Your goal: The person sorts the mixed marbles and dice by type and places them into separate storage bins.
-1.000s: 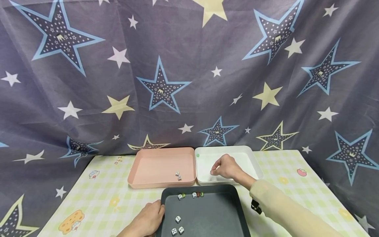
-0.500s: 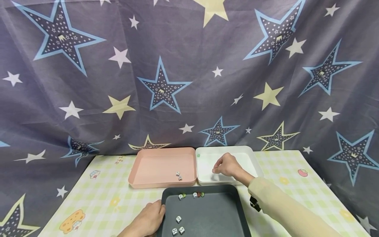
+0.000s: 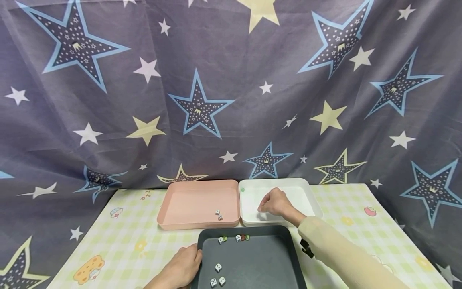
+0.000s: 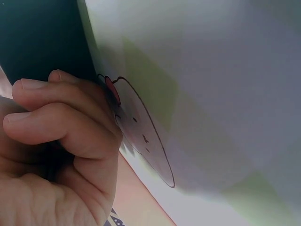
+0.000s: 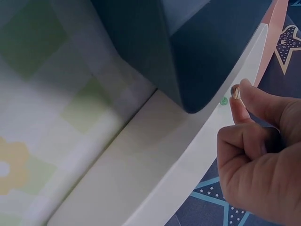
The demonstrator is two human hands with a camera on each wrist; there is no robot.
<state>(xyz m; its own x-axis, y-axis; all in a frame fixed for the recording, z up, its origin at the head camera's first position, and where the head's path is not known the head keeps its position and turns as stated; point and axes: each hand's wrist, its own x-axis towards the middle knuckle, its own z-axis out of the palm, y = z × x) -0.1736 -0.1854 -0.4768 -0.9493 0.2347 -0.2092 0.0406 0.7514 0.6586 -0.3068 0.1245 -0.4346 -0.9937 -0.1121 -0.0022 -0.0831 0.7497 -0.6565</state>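
My left hand grips the left side of a dark grey tray, its thumb at the rim; curled fingers show in the left wrist view. Above the white tray, my right hand pinches a small shiny glass marble between thumb and forefinger. A green marble lies in that tray's back left corner. The dark tray bears several white dice, a yellow-green marble, a red marble and a green marble along its far side.
A pink tray with two white dice stands left of the white tray, side by side with it. Under everything lies a green checked tablecloth. A star-patterned curtain hangs behind the table's far edge.
My right hand shifts only slightly over the white tray, and its sleeve has come a little to the left. The left hand keeps its place at the dark tray.
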